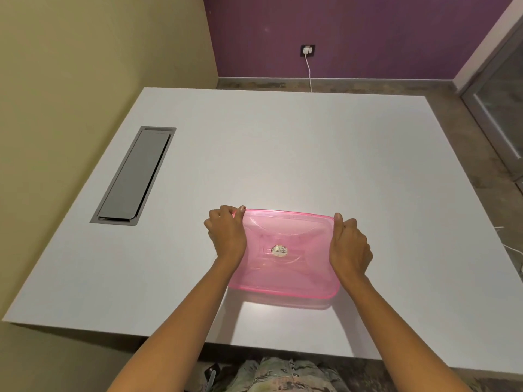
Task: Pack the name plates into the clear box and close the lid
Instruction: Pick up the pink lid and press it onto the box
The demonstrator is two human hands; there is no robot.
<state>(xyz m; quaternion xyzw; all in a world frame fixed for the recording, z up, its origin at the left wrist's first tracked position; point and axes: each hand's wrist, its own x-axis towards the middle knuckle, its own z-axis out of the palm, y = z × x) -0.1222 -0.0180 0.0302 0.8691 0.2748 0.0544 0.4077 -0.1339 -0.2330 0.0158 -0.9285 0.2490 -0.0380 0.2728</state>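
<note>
Item: pink translucent lid (285, 250), oval label at centre, lying over the clear box on the white surface (283, 151), near the front edge. Left hand (226, 236) and right hand (349, 244) are gripping its two short sides, fingers (236, 212) curling over the rim. Name plates: none showing; the tinted lid is hiding any contents. Judged status: packing apparently done, lid being pressed shut. Nearby: grey cable hatch (134, 176) well to the left; wall socket (307, 50) beyond. Nothing is obstructing.

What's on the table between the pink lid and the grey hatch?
Nothing: in the head view, bare white table separates the pink lid from the grey hatch.
</note>
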